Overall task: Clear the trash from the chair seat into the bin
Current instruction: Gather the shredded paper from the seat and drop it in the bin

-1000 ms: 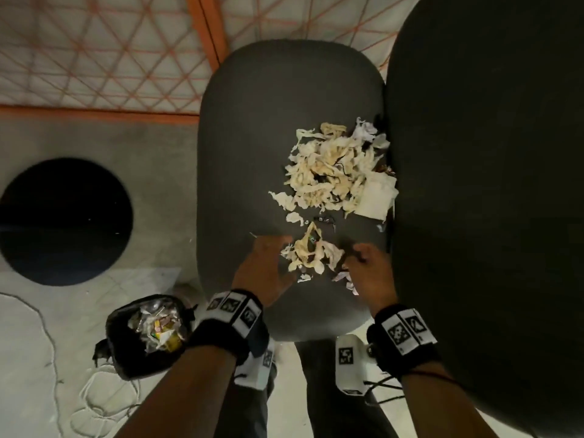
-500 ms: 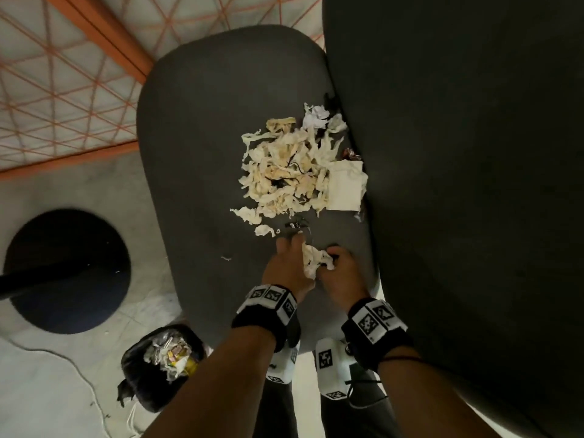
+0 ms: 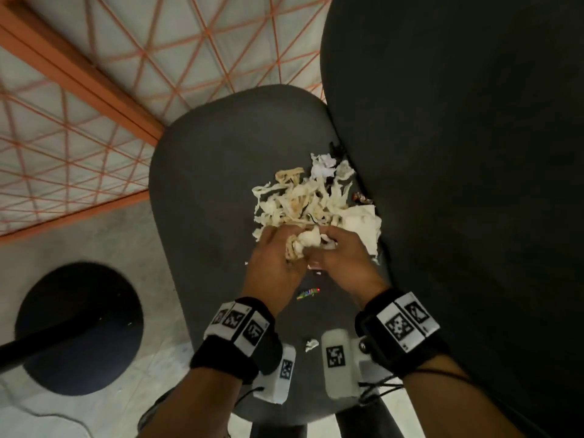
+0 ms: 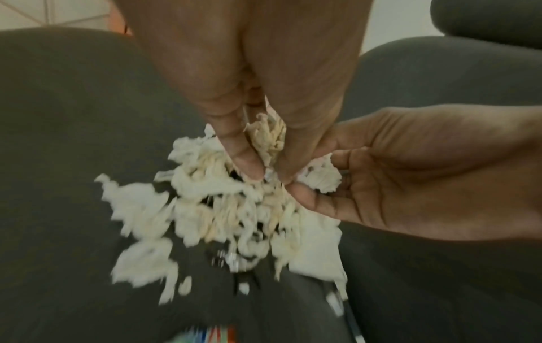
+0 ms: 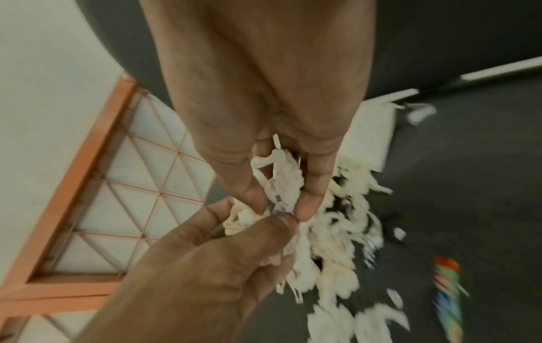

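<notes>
Cream and white shredded paper scraps [image 3: 303, 200] lie heaped on your dark grey chair seat [image 3: 202, 191], pressed up against the backrest [image 3: 458, 153], with a flat white napkin [image 3: 363, 222] at the heap's right edge. Your left hand [image 3: 275, 260] and right hand [image 3: 344, 257] meet at its near edge, each with fingers curled round a crumpled wad of the scraps. One small colourful wrapper [image 3: 307, 293] lies on the seat just behind your hands.
</notes>
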`<state>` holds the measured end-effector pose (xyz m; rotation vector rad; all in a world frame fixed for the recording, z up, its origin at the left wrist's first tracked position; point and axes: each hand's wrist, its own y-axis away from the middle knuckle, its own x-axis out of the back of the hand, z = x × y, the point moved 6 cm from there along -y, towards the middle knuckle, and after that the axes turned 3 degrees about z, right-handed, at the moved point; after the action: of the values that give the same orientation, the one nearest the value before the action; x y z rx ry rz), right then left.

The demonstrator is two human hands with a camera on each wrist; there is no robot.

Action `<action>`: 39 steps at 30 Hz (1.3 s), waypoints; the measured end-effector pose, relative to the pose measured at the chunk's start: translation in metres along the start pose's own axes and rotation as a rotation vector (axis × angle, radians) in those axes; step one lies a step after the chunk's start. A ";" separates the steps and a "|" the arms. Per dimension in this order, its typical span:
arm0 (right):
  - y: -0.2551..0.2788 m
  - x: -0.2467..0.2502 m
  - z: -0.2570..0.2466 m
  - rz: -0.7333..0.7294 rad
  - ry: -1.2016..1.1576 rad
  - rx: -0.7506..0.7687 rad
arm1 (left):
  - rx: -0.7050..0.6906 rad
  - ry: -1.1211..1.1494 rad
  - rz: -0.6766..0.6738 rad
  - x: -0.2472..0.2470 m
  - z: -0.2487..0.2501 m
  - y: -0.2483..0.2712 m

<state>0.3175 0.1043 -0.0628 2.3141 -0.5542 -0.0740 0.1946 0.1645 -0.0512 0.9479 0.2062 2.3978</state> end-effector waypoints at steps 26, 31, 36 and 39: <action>-0.079 0.007 0.001 -0.070 0.541 0.051 | 0.178 -0.272 -0.160 -0.059 -0.032 -0.060; -0.056 0.007 0.003 -0.029 0.369 0.086 | 0.032 -0.359 -0.043 -0.047 -0.028 -0.048; -0.069 -0.002 0.011 0.021 0.325 0.036 | 0.077 -0.353 -0.155 -0.048 -0.023 -0.058; -0.086 -0.003 0.019 0.000 0.374 0.020 | 0.051 -0.387 -0.221 -0.059 -0.029 -0.071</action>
<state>0.3429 0.1478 -0.1355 2.2706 -0.3642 0.3590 0.2412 0.1934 -0.1303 1.3161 0.2134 1.9737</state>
